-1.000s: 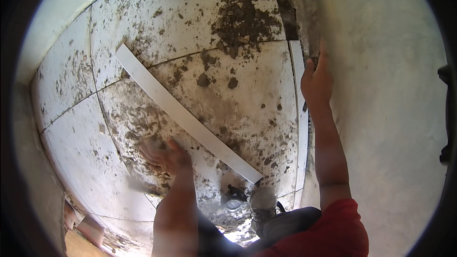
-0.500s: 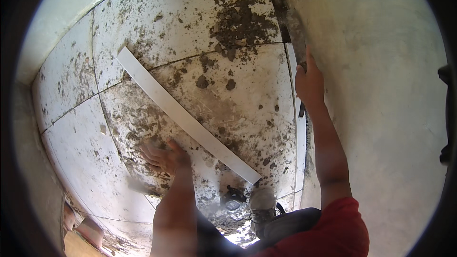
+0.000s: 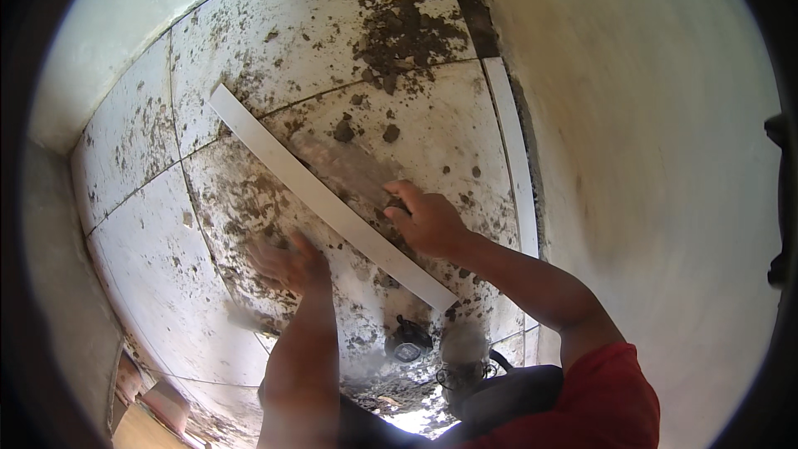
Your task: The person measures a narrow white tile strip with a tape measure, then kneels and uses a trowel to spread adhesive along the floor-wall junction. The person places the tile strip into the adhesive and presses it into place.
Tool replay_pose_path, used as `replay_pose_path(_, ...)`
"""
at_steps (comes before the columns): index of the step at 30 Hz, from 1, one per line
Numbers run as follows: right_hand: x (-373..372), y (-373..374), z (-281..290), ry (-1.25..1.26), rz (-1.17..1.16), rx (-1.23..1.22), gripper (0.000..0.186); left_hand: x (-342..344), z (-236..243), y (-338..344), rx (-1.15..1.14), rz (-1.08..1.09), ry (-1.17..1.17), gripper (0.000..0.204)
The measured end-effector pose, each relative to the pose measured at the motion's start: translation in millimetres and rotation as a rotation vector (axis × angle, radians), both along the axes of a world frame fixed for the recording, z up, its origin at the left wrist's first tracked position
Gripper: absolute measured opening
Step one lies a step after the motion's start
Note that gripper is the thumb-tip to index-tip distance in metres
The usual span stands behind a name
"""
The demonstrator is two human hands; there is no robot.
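My right hand point(image 3: 428, 220) is closed round the handle of a trowel point(image 3: 345, 165). Its long blade, smeared by motion, points up-left over the floor just beyond a loose white tile strip point(image 3: 328, 199). That strip lies diagonally across the dirty white floor tiles point(image 3: 424, 129). Left of the strip, my left hand point(image 3: 295, 266) hovers low over the floor, empty, thumb and fingers apart and somewhat blurred. Along the right wall a second white tile strip point(image 3: 514, 154) lies in the gap at the tile edge.
Dark mortar point(image 3: 411, 33) is heaped on the far tiles, with crumbs scattered about. An open gap point(image 3: 470, 4) runs along the wall beyond the second strip. A small dark round object point(image 3: 407, 341) sits near my shoe point(image 3: 461, 357). Walls point(image 3: 657, 158) close in the sides.
My right hand has swung the trowel left and nearer, from the wall-side gap to above the floor beside the diagonal strip. My left hand has stayed in nearly the same place.
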State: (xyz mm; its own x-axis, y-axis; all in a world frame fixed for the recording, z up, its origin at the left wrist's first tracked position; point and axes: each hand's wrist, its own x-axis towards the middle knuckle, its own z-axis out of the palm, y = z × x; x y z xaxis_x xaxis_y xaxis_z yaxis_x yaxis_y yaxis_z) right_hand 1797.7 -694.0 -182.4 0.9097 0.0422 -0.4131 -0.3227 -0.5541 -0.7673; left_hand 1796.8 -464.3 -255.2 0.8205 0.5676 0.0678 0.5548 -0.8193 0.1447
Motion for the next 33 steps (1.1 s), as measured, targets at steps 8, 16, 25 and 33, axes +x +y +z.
replay_pose_path(8, -30, 37, -3, -0.075, -0.019, 0.140, 0.035, -4, -17, 12, -0.010, 0.011, -0.075, 0.066)
replay_pose_path(16, -73, 71, -14, 0.154, 0.272, 0.202, 0.036, -19, 25, 98, -0.989, -0.139, 0.123, 0.052)
replay_pose_path(25, -98, 116, -52, -0.018, 0.496, 0.043, 0.032, -196, 223, 258, -0.543, -0.526, 0.589, 0.036)
replay_pose_path(33, -92, 128, -39, -0.116, 0.653, -0.184, 0.052, -309, 236, 353, -0.454, -0.228, 0.820, 0.047)
